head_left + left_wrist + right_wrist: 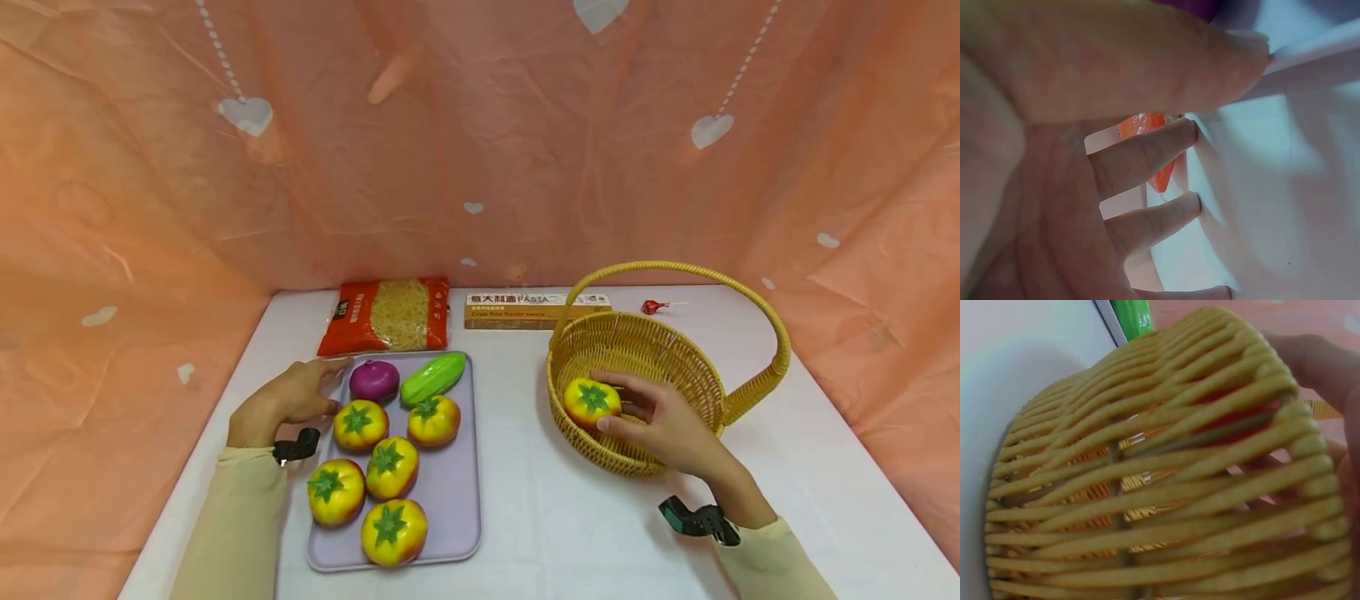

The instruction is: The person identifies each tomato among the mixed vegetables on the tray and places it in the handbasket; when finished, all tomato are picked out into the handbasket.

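Note:
My right hand (660, 421) reaches over the near rim of a yellow wicker basket (637, 333) and grips a yellow-red tomato (592, 402) with a green star-shaped top, thumb on its near side. In the right wrist view, the woven basket wall (1147, 462) hides most of that tomato; a red patch shows between the strands. My left hand (292, 400) is at the left edge of a lilac tray (450, 517), fingers spread and thumb at the rim. On the tray lie several similar tomatoes (393, 533), a purple onion (374, 381) and a green cucumber-like vegetable (433, 377).
Behind the tray lies a red bag of pasta (408, 312). A pasta box (517, 312) stands left of the basket's back, and a red lollipop (654, 307) lies behind the basket. The basket's tall handle (675, 267) arches over it. Pink curtain (480, 150) encloses the white table.

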Tool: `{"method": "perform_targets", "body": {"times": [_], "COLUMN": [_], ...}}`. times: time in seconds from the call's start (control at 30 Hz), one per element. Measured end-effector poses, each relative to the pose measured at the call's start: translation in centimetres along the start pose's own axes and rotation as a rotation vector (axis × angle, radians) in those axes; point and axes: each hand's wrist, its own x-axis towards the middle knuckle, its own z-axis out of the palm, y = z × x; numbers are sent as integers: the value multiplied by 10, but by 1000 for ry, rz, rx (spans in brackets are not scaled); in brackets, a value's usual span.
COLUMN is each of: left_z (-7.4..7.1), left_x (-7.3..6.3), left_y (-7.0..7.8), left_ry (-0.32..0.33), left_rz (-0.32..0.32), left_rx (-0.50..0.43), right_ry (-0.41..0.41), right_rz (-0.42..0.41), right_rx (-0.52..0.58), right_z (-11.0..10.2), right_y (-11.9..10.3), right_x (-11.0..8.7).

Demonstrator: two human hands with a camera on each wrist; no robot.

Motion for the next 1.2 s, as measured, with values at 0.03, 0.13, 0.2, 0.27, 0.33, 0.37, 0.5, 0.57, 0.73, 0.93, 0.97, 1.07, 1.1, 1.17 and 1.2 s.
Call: {"method": "perform_targets", "body": {"times": [0.03, 0.13, 0.2, 0.27, 0.33, 0.37, 0.5, 0.57, 0.73, 0.93, 0.97, 1.07, 1.1, 1.17, 1.2], "left_z": [0, 0, -1, -1, -2, -2, -1, -1, 0, -1, -1, -1, -1, 0, 0], "left_x": [0, 1, 0, 1, 1, 1, 2, 2, 2, 1, 1, 2, 2, 3, 3], "left_y": [0, -1, -1, -2, -2, -2, -3, -3, -3, -2, -2, -2, -2, -2, -3], "left_ry": [-2, 4, 10, 19, 22, 21, 8, 4, -2, -2, -1, 6, 7, 7, 6], "left_rz": [-3, 9, 21, 34, 36, 33, 15, 14, 3, -2, 1, 16, 19, 23, 26], "left_rx": [-1, 1, 4, 11, 11, 10, 5, 7, 1, -1, 0, 5, 5, 7, 8], "right_ry": [-2, -16, -24, -25, -16, -13, -10, -12, -4, -15, -11, 8, 18, 42, 56], "right_rz": [-7, -28, -37, -41, -27, -17, 39, 60, 93, 93, 90, 67, 60, 45, 38], "right_rx": [-7, -20, -31, -39, -57, -64, -64, -53, -54, -173, -198, -250, -256, -260, -257], "right_z": [0, 1, 1, 1, 2, 3, 8, 11, 16, 21, 21, 21, 20, 19, 18], "right_y": [0, -1, -2, -5, -7, -8, -8, -7, -3, 0, 0, -1, -2, -4, -6], "right_x": [-2, -5, -6, -3, 2, 5, 15, 18, 22, 25, 25, 24, 23, 21, 19]}}
